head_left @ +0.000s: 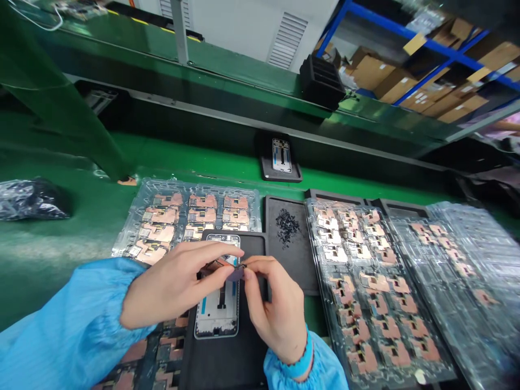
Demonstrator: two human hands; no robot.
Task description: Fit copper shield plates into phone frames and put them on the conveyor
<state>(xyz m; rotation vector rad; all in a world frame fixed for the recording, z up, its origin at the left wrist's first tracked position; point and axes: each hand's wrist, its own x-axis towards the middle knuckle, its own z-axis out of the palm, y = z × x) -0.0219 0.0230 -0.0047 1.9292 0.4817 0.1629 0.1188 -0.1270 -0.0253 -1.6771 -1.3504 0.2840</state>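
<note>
My left hand [174, 284] pinches a small phone circuit board [218, 264] with a copper-coloured face, held tilted above a phone frame. Thumb and forefinger of my right hand [278, 306] close on a small dark part [242, 266] at the board's right end; my fingertips partly hide it, so I cannot tell whether it is attached. Beneath both hands the silver-edged phone frame [217, 319] lies in a black tray [252, 357], showing blue strips and a black flex cable. My hands cover its middle.
Clear plastic trays of copper-coloured boards stand left [134, 227] and right [320, 271]. Between them a dark tray [300, 271] holds a heap of tiny black pieces [287, 225]. Farther back, another phone frame [281, 155] lies in a black tray. A green post [77, 114] rises at left.
</note>
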